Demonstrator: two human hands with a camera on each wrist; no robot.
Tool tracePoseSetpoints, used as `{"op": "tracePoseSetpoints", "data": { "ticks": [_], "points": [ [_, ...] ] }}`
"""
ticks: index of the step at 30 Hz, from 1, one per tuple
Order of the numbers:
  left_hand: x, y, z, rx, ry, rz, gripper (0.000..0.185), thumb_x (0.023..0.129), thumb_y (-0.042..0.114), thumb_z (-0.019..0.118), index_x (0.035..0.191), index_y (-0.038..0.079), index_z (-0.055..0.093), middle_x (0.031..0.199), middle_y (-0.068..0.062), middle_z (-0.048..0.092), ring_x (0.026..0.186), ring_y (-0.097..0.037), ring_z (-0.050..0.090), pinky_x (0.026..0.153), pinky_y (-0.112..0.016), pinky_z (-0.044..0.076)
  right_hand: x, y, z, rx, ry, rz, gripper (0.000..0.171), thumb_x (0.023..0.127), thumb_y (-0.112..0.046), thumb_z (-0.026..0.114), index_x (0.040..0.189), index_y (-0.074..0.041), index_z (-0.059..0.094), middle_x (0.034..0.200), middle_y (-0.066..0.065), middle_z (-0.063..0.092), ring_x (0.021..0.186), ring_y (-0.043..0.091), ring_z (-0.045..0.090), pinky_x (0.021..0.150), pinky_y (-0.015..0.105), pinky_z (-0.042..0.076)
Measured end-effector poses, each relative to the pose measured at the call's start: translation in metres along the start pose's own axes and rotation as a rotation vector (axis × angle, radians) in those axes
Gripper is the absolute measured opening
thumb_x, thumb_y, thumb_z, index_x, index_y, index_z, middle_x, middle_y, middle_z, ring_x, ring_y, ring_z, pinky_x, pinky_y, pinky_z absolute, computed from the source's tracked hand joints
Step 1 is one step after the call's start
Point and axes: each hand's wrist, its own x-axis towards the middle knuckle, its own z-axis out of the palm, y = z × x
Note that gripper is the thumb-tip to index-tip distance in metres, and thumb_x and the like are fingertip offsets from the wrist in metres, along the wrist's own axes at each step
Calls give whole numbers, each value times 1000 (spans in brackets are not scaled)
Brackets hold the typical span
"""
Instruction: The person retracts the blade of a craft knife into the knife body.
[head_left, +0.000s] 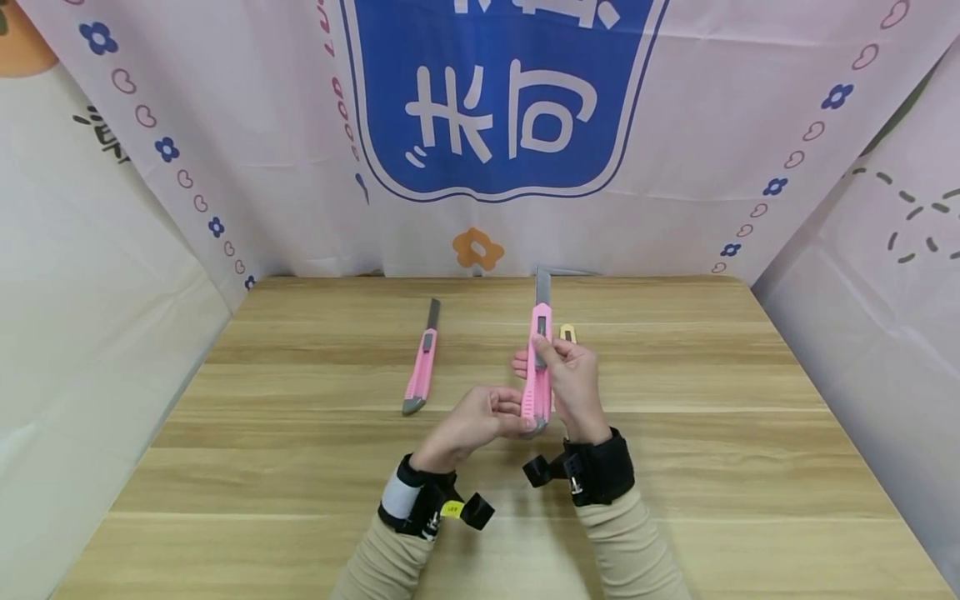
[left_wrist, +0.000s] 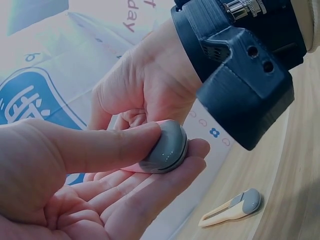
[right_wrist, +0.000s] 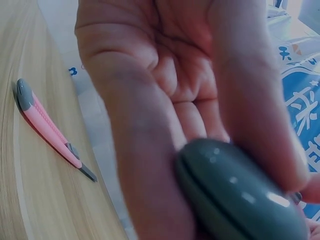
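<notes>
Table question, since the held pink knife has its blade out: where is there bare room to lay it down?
The wooden table is bare to the right of the right hand, and along the left edge beyond the second pink knife. It is crowded mid-table: the left hand pinches the held pink knife, and a yellow knife lies just behind.

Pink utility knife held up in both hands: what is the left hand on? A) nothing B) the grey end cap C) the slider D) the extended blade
B: the left hand pinches the grey end cap of the pink utility knife, while the right hand grips the body.
</notes>
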Motion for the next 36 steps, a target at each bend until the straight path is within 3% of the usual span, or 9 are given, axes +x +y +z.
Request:
{"op": "tracePoseSetpoints", "data": {
  "ticks": [7,14,22,31,36],
  "points": [
    [-1,1,0,-4,6,-10,31,88,2,63,118,-4,61,110,-20,72,84,-5,68,84,-24,58,-1,-2,0,-3,-20,23,32,97,-5,53,122,15,56,74,3,76,69,12,74,73,33,63],
    [-2,1,-1,-4,34,4,30,86,5,66,116,-2,63,108,-17,73,85,-6,68,83,-24,56,-1,-4,1,-31,-31,79,36,98,-16,55,126,7,57,76,-4,76,75,9,74,77,29,63],
    [-1,1,0,-9,68,8,32,86,7,69,117,0,63,112,-17,72,90,-8,69,94,-40,55,-1,-5,4,-19,-38,105,37,99,-20,53,119,11,59,73,-4,75,73,10,74,76,28,62],
    [0,1,1,-1,68,31,33,86,3,67,118,-5,62,115,-22,69,98,-16,71,95,-41,57,-2,-4,6,-64,8,106,35,99,-22,53,118,6,62,76,2,76,71,10,74,75,32,63],
    [1,1,1,4,65,30,32,85,3,67,117,-4,63,113,-21,71,95,-13,70,92,-37,58,-3,-3,6,-36,-5,52,34,100,-17,52,116,11,60,72,0,75,68,10,74,71,30,63]
  ]
}}
